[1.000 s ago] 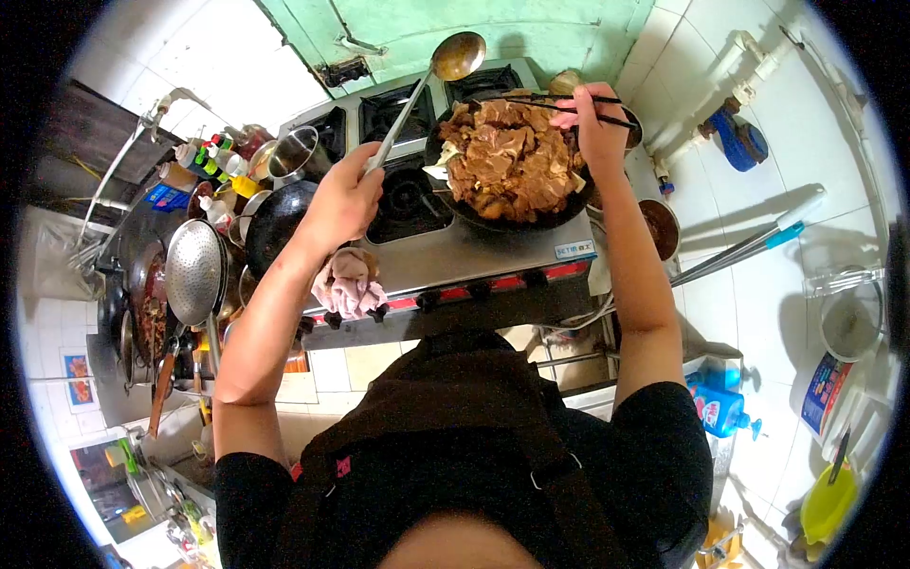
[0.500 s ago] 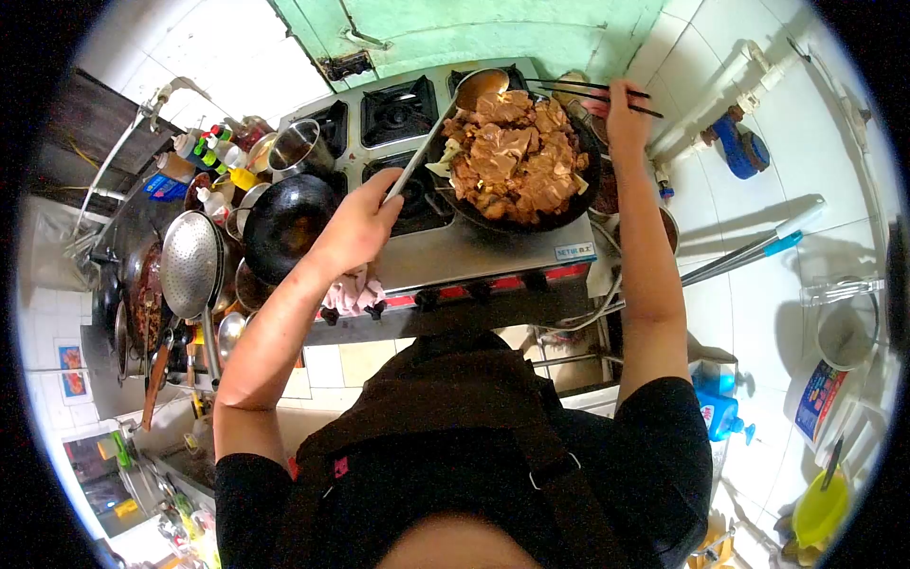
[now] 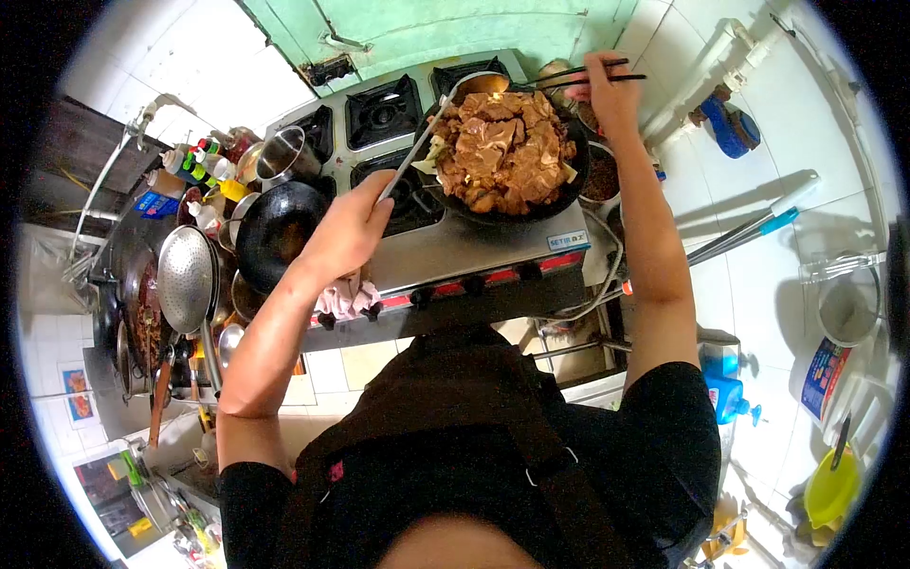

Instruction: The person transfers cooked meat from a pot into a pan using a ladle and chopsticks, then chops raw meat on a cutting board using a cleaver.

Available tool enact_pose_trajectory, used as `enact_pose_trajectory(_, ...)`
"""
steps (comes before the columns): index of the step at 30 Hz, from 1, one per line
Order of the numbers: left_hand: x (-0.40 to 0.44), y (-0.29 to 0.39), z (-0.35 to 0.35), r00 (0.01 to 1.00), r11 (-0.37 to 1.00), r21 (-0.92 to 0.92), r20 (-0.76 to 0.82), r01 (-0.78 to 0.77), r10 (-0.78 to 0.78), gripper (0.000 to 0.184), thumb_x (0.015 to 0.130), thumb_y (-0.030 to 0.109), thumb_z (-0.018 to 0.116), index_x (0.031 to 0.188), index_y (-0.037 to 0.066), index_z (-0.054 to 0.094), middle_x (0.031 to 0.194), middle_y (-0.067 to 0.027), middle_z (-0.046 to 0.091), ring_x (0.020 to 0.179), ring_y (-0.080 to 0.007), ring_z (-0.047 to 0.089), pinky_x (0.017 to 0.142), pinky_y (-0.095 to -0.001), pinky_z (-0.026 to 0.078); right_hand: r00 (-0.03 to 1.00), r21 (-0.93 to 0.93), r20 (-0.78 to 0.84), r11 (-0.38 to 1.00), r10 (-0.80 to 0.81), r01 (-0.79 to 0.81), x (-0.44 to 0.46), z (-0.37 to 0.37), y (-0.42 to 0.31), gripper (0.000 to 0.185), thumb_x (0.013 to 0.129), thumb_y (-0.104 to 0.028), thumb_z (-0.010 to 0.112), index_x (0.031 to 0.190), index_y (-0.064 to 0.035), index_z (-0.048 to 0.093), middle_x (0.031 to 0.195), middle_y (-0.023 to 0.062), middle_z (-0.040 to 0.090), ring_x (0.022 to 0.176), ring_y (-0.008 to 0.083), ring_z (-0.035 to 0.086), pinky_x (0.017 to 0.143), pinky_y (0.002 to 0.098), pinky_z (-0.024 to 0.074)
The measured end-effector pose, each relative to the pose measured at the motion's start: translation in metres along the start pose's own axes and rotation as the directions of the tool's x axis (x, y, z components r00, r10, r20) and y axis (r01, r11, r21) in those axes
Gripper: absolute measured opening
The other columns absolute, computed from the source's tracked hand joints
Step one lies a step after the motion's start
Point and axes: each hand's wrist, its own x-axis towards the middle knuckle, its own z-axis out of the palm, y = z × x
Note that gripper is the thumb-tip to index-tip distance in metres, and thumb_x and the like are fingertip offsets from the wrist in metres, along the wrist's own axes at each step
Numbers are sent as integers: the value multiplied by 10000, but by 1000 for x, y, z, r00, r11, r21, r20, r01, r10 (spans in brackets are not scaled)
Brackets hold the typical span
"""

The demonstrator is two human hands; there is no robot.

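Observation:
My left hand (image 3: pixel 355 228) is closed around the long handle of a metal ladle (image 3: pixel 417 152), whose bowl lies at the back left rim of a black wok (image 3: pixel 502 211). Brown sauced meat (image 3: pixel 507 142) is heaped in the wok, with pale vegetable pieces at its edges. In my right hand (image 3: pixel 611 90) is a pair of dark chopsticks (image 3: pixel 578 74), their tips pointing left near the ladle bowl at the far rim. Whether the tips touch the ladle or food I cannot tell. The wok stands on the right side of a gas stove (image 3: pixel 379 156).
Left of the stove are an empty black wok (image 3: pixel 284 232), a steel pot (image 3: pixel 284 156), a perforated strainer (image 3: pixel 185 275) and several bottles. A pink cloth (image 3: pixel 346 296) hangs at the stove front. Right of the wok is a container of dark contents (image 3: pixel 599 175), near pipes on the tiled wall.
My right hand and the chopsticks have shifted slightly up and left in view. The stove, wok and ladle also appear a little further left, as the camera view has moved.

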Motion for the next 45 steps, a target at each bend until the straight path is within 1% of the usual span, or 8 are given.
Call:
enact_pose_trajectory(4,-6,2,-6,986,982,-86,11,166,-165,317,871,111,473,1173,16,465,902,-249,583,847,-360,590,744,-347,448,983,-97,-140,989,-122,109,3,-23,9,190,893,-180,529,924,7,524,749,161,627,562,207,627,473,286,497)
enact_pose_trajectory(11,-13,-29,-2,979,973,-116,-35,197,-203,334,870,127,500,1181,8,469,867,-186,596,774,-243,578,722,-307,441,997,-108,-74,994,16,-24,-25,-15,22,190,902,-183,515,922,7,516,736,147,623,513,188,614,456,274,478)
enact_pose_trajectory(17,-33,-18,-16,946,885,-356,-11,299,-324,318,890,113,487,1194,23,473,643,8,481,513,-48,404,439,-213,326,993,-138,-71,987,-97,87,-31,-7,17,168,888,-153,527,856,11,548,700,111,632,533,162,624,462,266,488)
enact_pose_trajectory(22,-51,-20,-25,941,792,-568,-86,224,-328,322,907,95,452,1220,24,432,614,11,433,455,-35,346,374,-195,260,971,-17,-155,983,-183,183,-42,0,-18,181,900,-170,515,926,10,518,733,122,636,553,173,620,472,269,485)
enact_pose_trajectory(28,-92,-37,-51,978,-89,-990,124,110,-165,278,931,105,386,1205,57,401,715,-42,425,388,-37,284,296,-158,206,958,152,-280,983,-55,101,-80,13,-36,176,899,-162,480,923,11,496,802,161,622,597,221,627,543,273,497)
enact_pose_trajectory(34,-170,-55,-77,993,-457,-889,60,9,-97,330,944,108,347,1271,72,369,739,-48,411,384,-26,324,262,-147,266,934,151,-358,986,-11,70,-150,40,-54,235,892,-187,512,1011,15,497,876,153,600,768,240,617,657,308,523)
enact_pose_trajectory(40,-269,-83,-102,988,-477,-868,-89,-141,-129,419,940,98,353,1347,66,258,739,-64,388,362,-45,321,254,-159,269,997,645,28,763,-65,32,-209,94,-84,276,931,-293,438,1006,-37,506,921,126,573,731,144,538,696,252,434)
enact_pose_trajectory(45,-348,-98,-114,899,-315,-860,-305,-402,-315,488,937,88,348,1384,61,156,745,-100,393,338,-55,345,242,-172,284,981,378,-167,913,-95,153,-227,194,-101,300,937,-282,407,981,-9,523,919,141,592,722,169,568,695,281,466)
